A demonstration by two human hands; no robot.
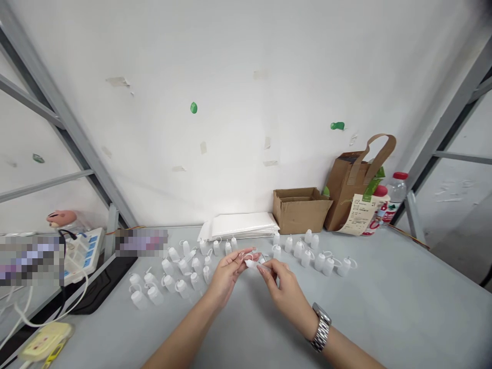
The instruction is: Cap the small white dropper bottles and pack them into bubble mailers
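Between my hands, above the grey table, is a small white dropper bottle (251,264) with a loop strap, lying on its side; fingers partly hide it. My left hand (227,274) pinches it near the cap end, palm partly turned up. Fingers of my right hand (282,287) are closed on its other end; a metal-banded watch (322,328) is on that wrist. Many similar white bottles stand to the left, such as one bottle (155,294) at the near side. More stand to the right, among them a bottle (328,266) with its strap looped out.
Behind the bottles are a stack of white sheets (240,225), an open cardboard box (302,215) and a brown paper bag (342,184). A red-capped plastic bottle (397,189) stands at the right. At the left are a power strip (86,259), cables and a black mat (105,284).
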